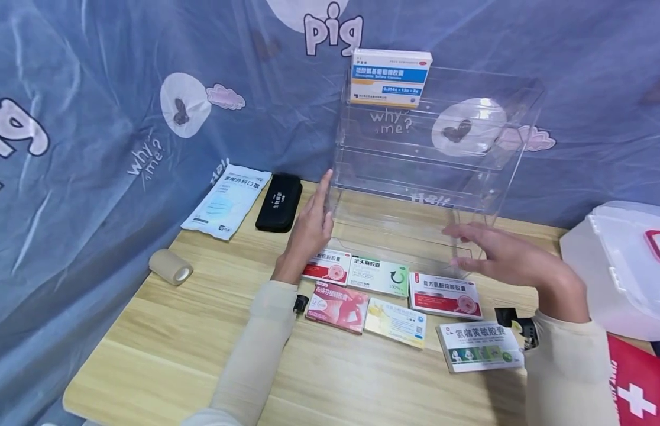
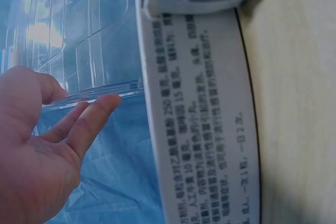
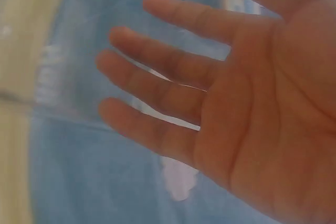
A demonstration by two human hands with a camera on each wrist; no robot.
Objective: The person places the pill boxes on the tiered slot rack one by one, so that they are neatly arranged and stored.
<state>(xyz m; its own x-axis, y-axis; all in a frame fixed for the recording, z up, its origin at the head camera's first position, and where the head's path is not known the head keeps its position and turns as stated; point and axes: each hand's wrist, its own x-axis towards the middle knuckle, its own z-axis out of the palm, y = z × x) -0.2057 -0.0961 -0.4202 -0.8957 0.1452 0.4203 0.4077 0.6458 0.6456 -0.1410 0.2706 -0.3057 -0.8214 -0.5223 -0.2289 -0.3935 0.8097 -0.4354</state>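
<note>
A clear acrylic tiered display rack (image 1: 415,160) stands at the back of the table. On its top tier leans a blue-and-white capsule box (image 1: 391,78). My left hand (image 1: 310,228) is at the rack's left side, fingers extended along its edge; in the left wrist view the hand (image 2: 47,140) has fingers on either side of the clear panel edge. My right hand (image 1: 500,254) hovers by the rack's lower right, and in the right wrist view its spread fingers (image 3: 168,61) hold nothing. In front lie medicine boxes, including a green-and-white one (image 1: 379,276) and a red-and-white one (image 1: 445,296).
Nearer lie a pink box (image 1: 337,307), a yellow box (image 1: 395,322) and a white-green box (image 1: 480,346). Left are a mask packet (image 1: 226,201), a black case (image 1: 279,203) and a bandage roll (image 1: 171,267). A white bin (image 1: 617,266) and red first-aid bag (image 1: 636,384) stand right.
</note>
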